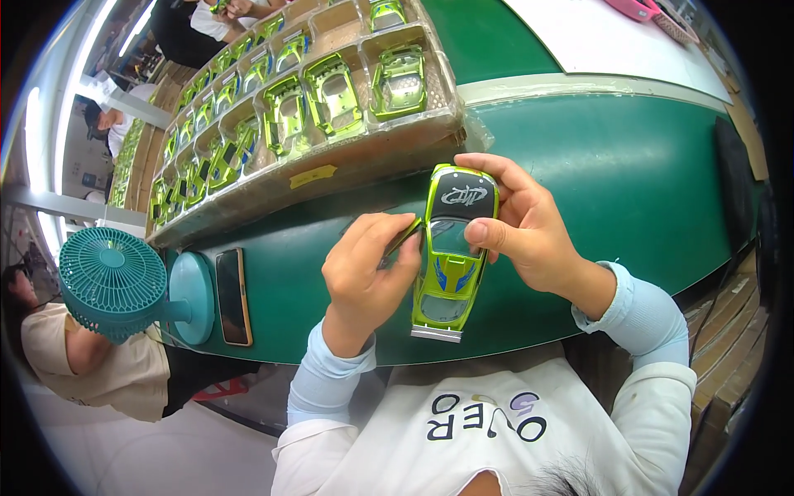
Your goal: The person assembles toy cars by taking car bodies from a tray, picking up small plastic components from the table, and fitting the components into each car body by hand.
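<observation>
A lime-green toy car (453,263) with a black hood, blue markings and a silver strip at its near end is held above the green tabletop. My right hand (538,231) grips it from the right, thumb on the windows and fingers around the far side. My left hand (364,264) is closed at the car's left side, pinching a thin green-edged door (404,235) between thumb and fingers. That door stands out from the body; whether it is attached cannot be made out, as my fingers cover part of it.
A tray (331,157) of several green car shells in compartments stands at the far left. A teal fan (112,277) and a phone (233,296) are on the left. A person in a beige shirt (116,364) sits beyond the fan. A white board (612,50) lies far right.
</observation>
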The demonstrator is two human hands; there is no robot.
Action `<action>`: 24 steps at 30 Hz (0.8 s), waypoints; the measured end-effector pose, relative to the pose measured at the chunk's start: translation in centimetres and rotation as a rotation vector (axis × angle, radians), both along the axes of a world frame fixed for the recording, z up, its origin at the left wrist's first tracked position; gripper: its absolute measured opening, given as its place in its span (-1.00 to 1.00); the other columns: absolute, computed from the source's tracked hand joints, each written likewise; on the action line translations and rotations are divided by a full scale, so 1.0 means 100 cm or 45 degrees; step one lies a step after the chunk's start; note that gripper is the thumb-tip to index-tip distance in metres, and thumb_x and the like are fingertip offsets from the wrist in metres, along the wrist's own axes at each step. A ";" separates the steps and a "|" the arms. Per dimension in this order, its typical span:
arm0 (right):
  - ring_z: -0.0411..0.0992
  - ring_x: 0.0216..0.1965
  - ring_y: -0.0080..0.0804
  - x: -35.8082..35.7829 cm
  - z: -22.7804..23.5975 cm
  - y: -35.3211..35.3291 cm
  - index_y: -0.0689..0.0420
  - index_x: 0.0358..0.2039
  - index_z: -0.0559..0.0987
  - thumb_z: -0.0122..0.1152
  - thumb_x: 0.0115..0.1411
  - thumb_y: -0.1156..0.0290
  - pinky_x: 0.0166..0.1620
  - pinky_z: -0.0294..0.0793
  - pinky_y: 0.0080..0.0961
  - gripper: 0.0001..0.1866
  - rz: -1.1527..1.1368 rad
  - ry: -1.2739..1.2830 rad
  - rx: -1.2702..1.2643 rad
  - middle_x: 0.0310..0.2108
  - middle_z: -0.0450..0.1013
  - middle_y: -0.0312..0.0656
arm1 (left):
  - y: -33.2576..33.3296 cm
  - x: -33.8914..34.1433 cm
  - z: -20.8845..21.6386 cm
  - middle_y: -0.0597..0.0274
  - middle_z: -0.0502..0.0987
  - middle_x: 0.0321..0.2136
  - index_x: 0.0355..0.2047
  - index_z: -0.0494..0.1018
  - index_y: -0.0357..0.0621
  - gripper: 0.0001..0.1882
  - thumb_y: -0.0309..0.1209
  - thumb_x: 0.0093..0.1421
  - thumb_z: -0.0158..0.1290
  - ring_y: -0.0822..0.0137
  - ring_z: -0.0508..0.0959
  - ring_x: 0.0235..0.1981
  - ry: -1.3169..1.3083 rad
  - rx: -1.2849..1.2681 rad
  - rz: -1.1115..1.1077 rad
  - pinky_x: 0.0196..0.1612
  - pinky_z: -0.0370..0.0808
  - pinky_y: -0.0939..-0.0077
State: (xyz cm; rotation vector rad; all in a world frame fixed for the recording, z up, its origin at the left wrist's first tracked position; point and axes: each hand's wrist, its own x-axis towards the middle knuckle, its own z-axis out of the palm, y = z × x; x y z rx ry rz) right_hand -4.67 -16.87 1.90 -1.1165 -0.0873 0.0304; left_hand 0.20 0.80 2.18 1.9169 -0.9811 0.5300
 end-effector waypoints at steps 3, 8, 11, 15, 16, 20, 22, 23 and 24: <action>0.34 -0.44 -0.68 -0.001 0.002 0.001 0.24 0.05 0.15 0.23 -0.03 0.40 -0.53 0.29 -0.82 -0.34 0.012 -0.018 -0.007 -0.28 0.37 -0.24 | 0.004 0.001 -0.002 0.07 0.43 -0.60 -0.47 0.41 -0.31 -0.78 -0.68 -0.21 0.10 0.20 0.44 -0.61 -0.041 0.044 -0.026 -0.54 0.40 0.50; 0.33 -0.40 -0.69 -0.005 0.005 0.008 0.24 0.06 0.14 0.23 -0.03 0.41 -0.51 0.29 -0.83 -0.34 0.021 -0.066 0.057 -0.26 0.36 -0.25 | 0.009 0.000 0.001 0.08 0.42 -0.62 -0.46 0.41 -0.31 -0.78 -0.69 -0.21 0.08 0.19 0.42 -0.64 -0.138 0.092 -0.082 -0.56 0.37 0.46; 0.32 -0.39 -0.70 -0.003 -0.002 0.007 0.24 0.06 0.14 0.23 -0.03 0.41 -0.50 0.29 -0.83 -0.34 -0.083 -0.152 -0.004 -0.25 0.35 -0.25 | 0.005 0.003 0.000 0.08 0.42 -0.62 -0.44 0.41 -0.31 -0.77 -0.69 -0.20 0.08 0.19 0.42 -0.63 -0.163 0.086 -0.095 -0.54 0.38 0.45; 0.34 -0.20 -0.56 -0.002 0.004 0.000 0.25 0.03 0.16 0.17 0.00 0.53 -0.20 0.37 -0.61 -0.42 0.042 -0.076 0.062 -0.19 0.33 -0.19 | 0.002 0.006 -0.004 0.08 0.43 -0.60 -0.42 0.41 -0.31 -0.76 -0.69 -0.19 0.08 0.20 0.45 -0.61 -0.130 0.017 -0.114 -0.53 0.40 0.49; 0.34 -0.20 -0.56 -0.002 0.003 -0.001 0.25 0.03 0.16 0.17 0.00 0.53 -0.20 0.37 -0.61 -0.42 0.039 -0.079 0.064 -0.19 0.33 -0.19 | 0.002 0.005 -0.003 0.08 0.43 -0.59 -0.43 0.41 -0.32 -0.77 -0.69 -0.19 0.08 0.21 0.46 -0.60 -0.085 0.028 -0.092 -0.53 0.40 0.51; 0.33 -0.35 -0.60 0.000 -0.001 -0.007 0.24 0.02 0.17 0.05 0.10 0.40 -0.42 0.34 -0.66 -0.51 0.140 -0.012 0.196 -0.25 0.34 -0.21 | 0.002 0.005 -0.004 0.09 0.43 -0.59 -0.45 0.41 -0.33 -0.82 -0.68 -0.14 0.06 0.29 0.45 -0.62 0.004 0.024 -0.041 -0.55 0.39 0.58; 0.33 -0.39 -0.57 0.003 -0.002 -0.008 0.24 0.00 0.19 -0.02 0.14 0.36 -0.45 0.34 -0.66 -0.56 0.184 0.083 0.444 -0.29 0.35 -0.21 | 0.001 0.003 -0.005 0.10 0.43 -0.60 -0.45 0.41 -0.34 -0.84 -0.68 -0.12 0.05 0.32 0.44 -0.62 0.055 -0.007 -0.012 -0.55 0.39 0.59; 0.33 -0.39 -0.57 0.004 -0.005 -0.009 0.24 0.00 0.19 -0.02 0.14 0.36 -0.45 0.34 -0.66 -0.56 0.180 0.084 0.446 -0.29 0.35 -0.21 | 0.001 0.003 -0.006 0.11 0.43 -0.61 -0.46 0.41 -0.34 -0.87 -0.67 -0.10 0.04 0.34 0.44 -0.63 0.107 -0.037 0.022 -0.55 0.38 0.61; 0.33 -0.38 -0.56 0.005 -0.005 -0.010 0.25 -0.01 0.21 0.00 0.12 0.37 -0.43 0.34 -0.65 -0.56 0.205 0.132 0.488 -0.29 0.35 -0.21 | 0.003 0.004 -0.007 0.13 0.43 -0.61 -0.47 0.40 -0.34 -0.88 -0.67 -0.09 0.03 0.38 0.43 -0.63 0.085 -0.059 0.023 -0.56 0.37 0.63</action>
